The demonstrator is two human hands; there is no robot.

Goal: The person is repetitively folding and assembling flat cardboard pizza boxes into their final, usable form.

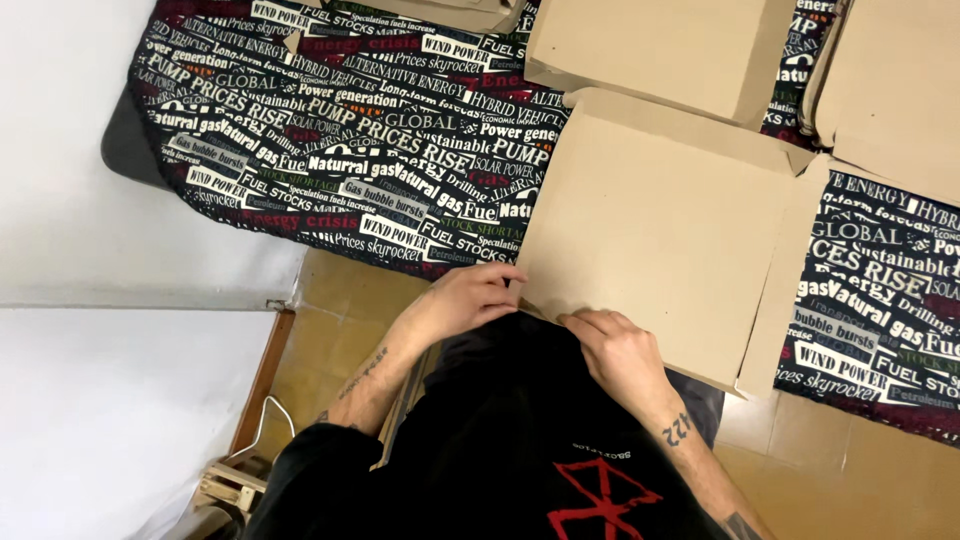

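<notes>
Brown flat cardboard sheet with folded side flaps (650, 230) is lying on the desk covered in a black cloth printed with white lettering (330, 150), and we are working at its near edge. Our left hand (470, 298) is pinching that edge, fingers closed on it; our right hand (615, 350) is pressing beside it, fingers curled on the cardboard. More tan cardboard pieces (660, 45) are lying beyond the sheet.

Cardboard sheet's (650, 230) near edge hidden.
</notes>
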